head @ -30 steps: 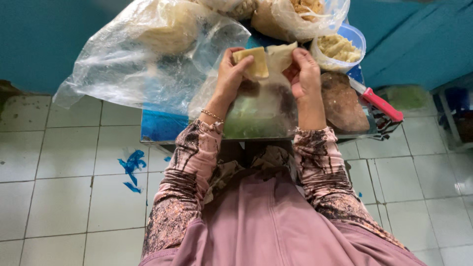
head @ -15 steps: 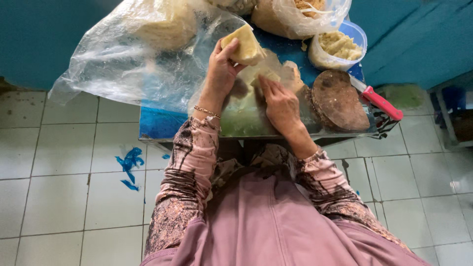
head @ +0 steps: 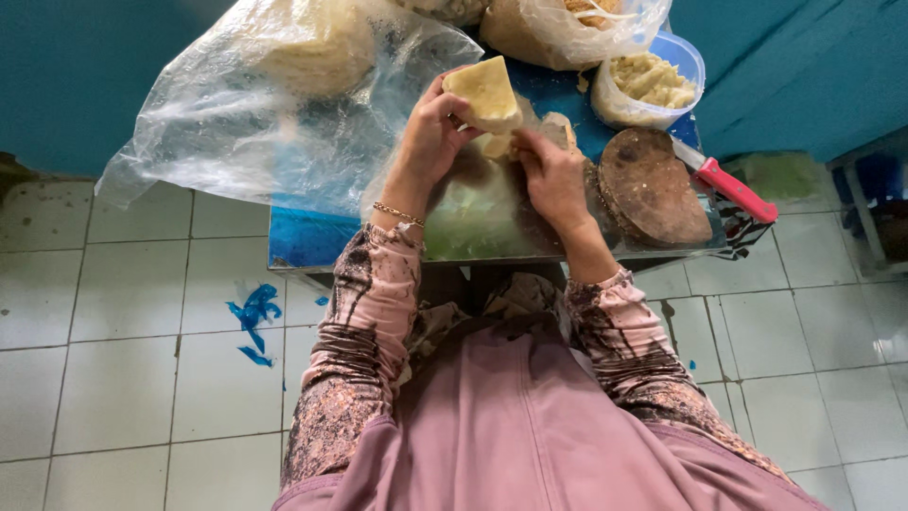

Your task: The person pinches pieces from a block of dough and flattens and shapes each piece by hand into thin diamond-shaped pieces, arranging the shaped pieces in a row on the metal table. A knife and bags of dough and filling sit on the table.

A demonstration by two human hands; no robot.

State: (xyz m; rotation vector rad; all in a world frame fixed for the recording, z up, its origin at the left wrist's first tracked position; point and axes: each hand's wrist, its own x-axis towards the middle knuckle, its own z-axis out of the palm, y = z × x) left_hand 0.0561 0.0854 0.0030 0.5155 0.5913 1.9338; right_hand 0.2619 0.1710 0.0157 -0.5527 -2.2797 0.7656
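Left hand (head: pixel 430 128) holds a pale yellow wedge (head: pixel 484 92) raised above the bench (head: pixel 303 241), fingers clamped on its lower edge, point uppermost. Right hand (head: pixel 553 175) sits just below-right, fingers pinched together on a smaller piece (head: pixel 558 128).

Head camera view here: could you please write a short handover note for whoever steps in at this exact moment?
Left hand: holds a pale yellow folded wedge raised above the blue table.
Right hand: fingers down on a second pale piece in the clear bag below.
Nearby: round brown board and red-handled knife to the right; plastic tub of pale strips behind; large clear bag to the left.
Done: one wedge folded and lifted.
Left: the piece under the right hand lies unlifted.
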